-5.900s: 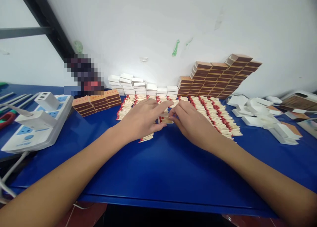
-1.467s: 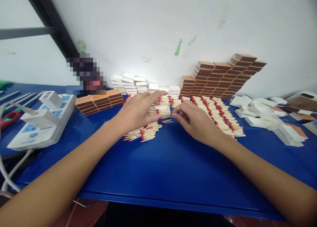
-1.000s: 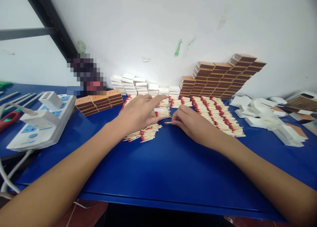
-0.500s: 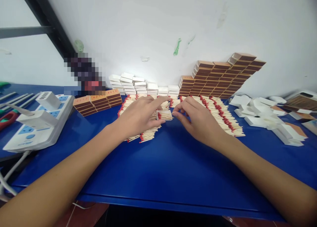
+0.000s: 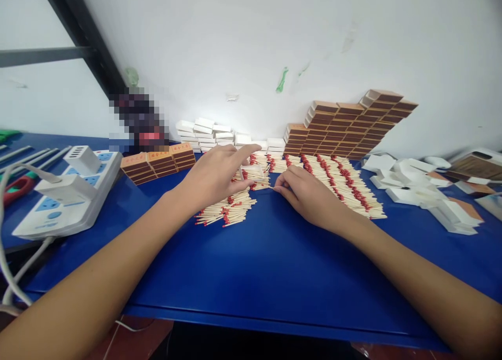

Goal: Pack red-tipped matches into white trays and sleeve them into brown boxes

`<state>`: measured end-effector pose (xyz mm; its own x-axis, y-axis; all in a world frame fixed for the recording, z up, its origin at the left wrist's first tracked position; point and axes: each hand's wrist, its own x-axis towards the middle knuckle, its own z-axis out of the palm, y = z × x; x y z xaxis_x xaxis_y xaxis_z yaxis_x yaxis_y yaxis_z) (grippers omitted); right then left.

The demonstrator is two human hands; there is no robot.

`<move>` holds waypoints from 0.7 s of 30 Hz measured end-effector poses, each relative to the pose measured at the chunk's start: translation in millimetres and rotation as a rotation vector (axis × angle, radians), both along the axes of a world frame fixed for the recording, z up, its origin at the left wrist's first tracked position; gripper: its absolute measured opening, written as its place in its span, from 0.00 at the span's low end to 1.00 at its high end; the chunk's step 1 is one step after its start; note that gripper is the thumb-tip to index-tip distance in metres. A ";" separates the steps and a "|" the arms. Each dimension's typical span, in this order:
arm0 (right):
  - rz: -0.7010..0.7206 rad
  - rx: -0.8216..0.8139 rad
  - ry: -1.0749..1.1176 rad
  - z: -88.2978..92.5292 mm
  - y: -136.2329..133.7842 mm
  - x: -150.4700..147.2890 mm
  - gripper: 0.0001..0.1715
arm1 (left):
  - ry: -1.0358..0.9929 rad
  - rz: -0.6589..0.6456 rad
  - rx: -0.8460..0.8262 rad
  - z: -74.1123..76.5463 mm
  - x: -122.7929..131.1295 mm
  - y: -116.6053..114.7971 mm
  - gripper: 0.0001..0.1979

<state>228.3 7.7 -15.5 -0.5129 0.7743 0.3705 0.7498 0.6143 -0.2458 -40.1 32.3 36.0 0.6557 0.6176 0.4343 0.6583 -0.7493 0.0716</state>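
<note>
My left hand (image 5: 214, 178) grips a small white matchbox tray (image 5: 254, 171) with red-tipped matches in it, thumb below and forefinger stretched over its top. My right hand (image 5: 306, 195) rests on the blue table (image 5: 251, 266) just right of the tray, fingertips pinched together at the table surface near loose matches; what they pinch is too small to make out. A heap of matches (image 5: 229, 208) lies under my left hand. A long spread of matches (image 5: 345, 184) runs off to the right.
White empty trays (image 5: 214, 134) and brown matchbox sleeves (image 5: 349, 124) are stacked against the wall. Orange filled boxes (image 5: 157, 161) sit at the left, beside a white power strip (image 5: 63, 192) with plugs. Loose white trays (image 5: 427, 192) lie at the right.
My left hand has tilted and lifted the tray slightly back. My right hand has dropped from the tray's edge down to the table, fingers now pinched.
</note>
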 end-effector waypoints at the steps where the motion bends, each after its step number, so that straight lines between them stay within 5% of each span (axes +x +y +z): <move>1: 0.013 0.000 -0.004 1.1 -1.6 -1.8 0.08 | -0.003 -0.004 0.003 -0.1 0.0 0.0 0.32; 21: 0.055 0.045 -0.048 -0.8 -3.4 -17.4 0.12 | 0.026 -0.007 0.034 -0.6 1.1 -0.2 0.31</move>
